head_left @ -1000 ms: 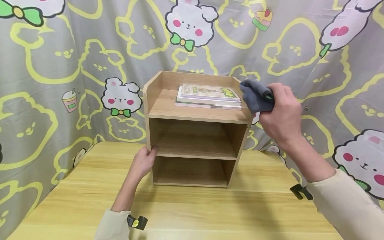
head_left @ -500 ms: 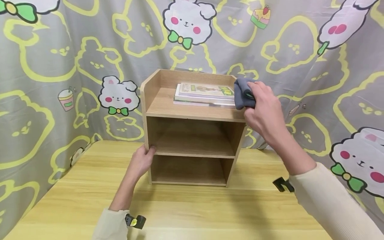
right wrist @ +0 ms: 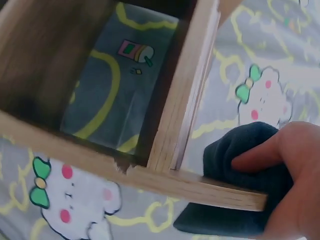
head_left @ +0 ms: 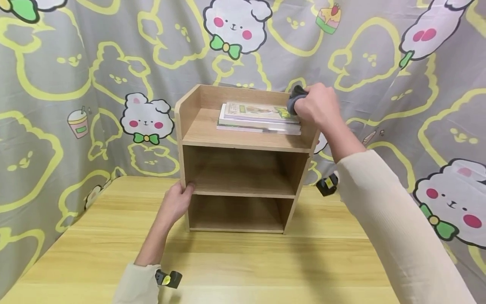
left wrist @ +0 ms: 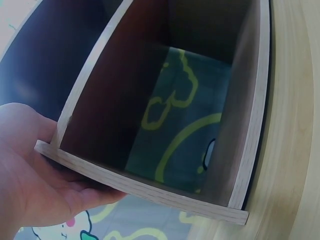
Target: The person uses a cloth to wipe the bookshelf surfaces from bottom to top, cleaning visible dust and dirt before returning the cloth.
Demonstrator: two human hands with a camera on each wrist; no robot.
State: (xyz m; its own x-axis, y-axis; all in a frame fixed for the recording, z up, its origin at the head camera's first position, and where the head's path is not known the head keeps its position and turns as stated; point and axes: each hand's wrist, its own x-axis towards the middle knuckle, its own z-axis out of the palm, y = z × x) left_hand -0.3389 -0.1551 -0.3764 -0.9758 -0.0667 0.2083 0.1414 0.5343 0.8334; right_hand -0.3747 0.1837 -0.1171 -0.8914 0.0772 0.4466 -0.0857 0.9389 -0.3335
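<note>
A light wooden shelf unit (head_left: 243, 146) stands upright in the head view, with an open top tray and two compartments below. My left hand (head_left: 176, 202) grips its left side panel, thumb on the inner side near the middle board (head_left: 243, 195). In the left wrist view, the fingers (left wrist: 82, 197) lie along the panel's outer face. My right hand (head_left: 320, 104) holds a dark grey-blue cloth (head_left: 295, 100) at the top of the right side panel. The right wrist view has this cloth (right wrist: 235, 145) folded over both faces of the panel's end.
Several stacked books (head_left: 258, 118) lie on the top tray, close to the cloth. A patterned curtain (head_left: 148, 76) hangs behind and around the wooden table (head_left: 235, 266). The panel edge has a small chipped spot (right wrist: 125, 165).
My right hand has moved left with the cloth onto the right side panel, then farther back along its top. My left hand keeps its grip on the left panel.
</note>
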